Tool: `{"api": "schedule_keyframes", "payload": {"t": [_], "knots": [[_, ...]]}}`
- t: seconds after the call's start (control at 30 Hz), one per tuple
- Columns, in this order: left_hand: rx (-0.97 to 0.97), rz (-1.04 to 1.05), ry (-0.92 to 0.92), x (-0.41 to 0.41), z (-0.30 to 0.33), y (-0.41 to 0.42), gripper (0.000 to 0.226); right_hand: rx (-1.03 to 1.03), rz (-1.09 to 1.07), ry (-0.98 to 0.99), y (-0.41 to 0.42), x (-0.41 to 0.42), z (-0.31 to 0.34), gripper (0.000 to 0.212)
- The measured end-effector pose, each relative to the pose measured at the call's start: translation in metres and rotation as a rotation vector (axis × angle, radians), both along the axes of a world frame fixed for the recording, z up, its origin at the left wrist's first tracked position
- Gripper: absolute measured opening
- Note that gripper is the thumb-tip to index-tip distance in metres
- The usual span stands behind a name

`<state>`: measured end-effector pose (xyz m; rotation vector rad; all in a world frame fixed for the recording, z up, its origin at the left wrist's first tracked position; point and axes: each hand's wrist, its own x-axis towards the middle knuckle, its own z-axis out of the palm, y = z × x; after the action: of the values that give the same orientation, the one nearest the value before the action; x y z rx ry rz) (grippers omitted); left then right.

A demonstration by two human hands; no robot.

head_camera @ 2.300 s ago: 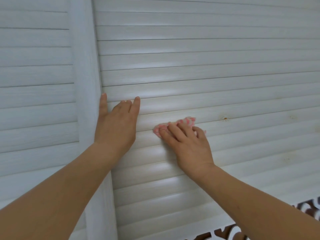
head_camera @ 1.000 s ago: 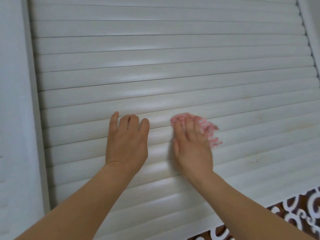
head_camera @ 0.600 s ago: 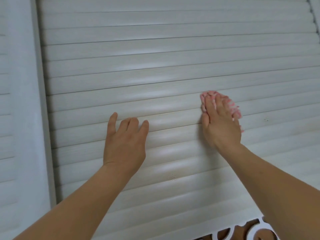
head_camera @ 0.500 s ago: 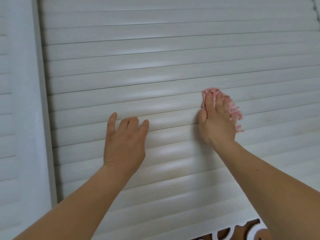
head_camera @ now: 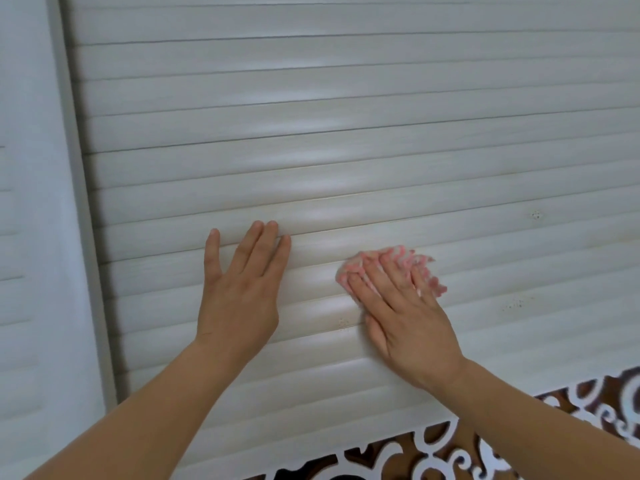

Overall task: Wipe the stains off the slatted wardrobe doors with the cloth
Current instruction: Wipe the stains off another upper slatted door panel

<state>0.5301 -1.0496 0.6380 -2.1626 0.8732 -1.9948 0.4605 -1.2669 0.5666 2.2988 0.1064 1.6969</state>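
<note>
Slatted door (head_camera: 346, 116), scrollwork panel (head_camera: 433, 455) below, cloth (head_camera: 420, 268) under right hand (head_camera: 405, 317)

Two bare forearms are seen rising from the bottom edge of the picture, each ending in a bare hand. No sleeve, cuff or glove is worn on either arm as far as the frame reaches. The left hand (head_camera: 239, 299) is seen from the back, with short, plain nails at the fingertips. The right hand (head_camera: 408, 313) is likewise unadorned; no ring, watch or band is seen on either wrist or on any finger. The nails of the right hand are blurred, so their finish cannot be told with certainty.
</note>
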Motion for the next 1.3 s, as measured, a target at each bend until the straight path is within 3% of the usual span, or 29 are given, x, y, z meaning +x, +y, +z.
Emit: {"api": "schedule_keyframes", "payload": {"t": [0.27,0.43,0.67,0.87,1.1,1.2,1.3], "knots": [[0.011,-0.059,-0.039,0.004,0.003,0.002,0.058,0.049,0.074,-0.063,0.079,0.025,0.008,0.052],[-0.013,-0.073,-0.008,0.005,-0.001,0.004,0.062,0.024,0.071,-0.054,0.053,0.019,0.009,0.053],[-0.008,-0.044,0.031,0.007,-0.015,0.023,0.063,0.343,-0.036,-0.048,-0.013,0.003,0.0,0.054],[0.031,-0.018,0.036,0.01,-0.014,0.037,0.063,0.699,0.02,-0.09,0.03,0.012,-0.001,0.06],[-0.065,-0.084,0.079,0.008,-0.024,0.023,0.061,0.26,0.062,-0.062,0.102,0.032,-0.03,0.056],[-0.072,-0.1,0.088,0.009,-0.025,0.023,0.06,0.064,0.078,-0.04,0.094,0.029,-0.035,0.052],[-0.056,-0.08,0.076,0.012,-0.025,0.026,0.062,0.036,0.0,-0.009,0.063,0.021,-0.032,0.051]]}}
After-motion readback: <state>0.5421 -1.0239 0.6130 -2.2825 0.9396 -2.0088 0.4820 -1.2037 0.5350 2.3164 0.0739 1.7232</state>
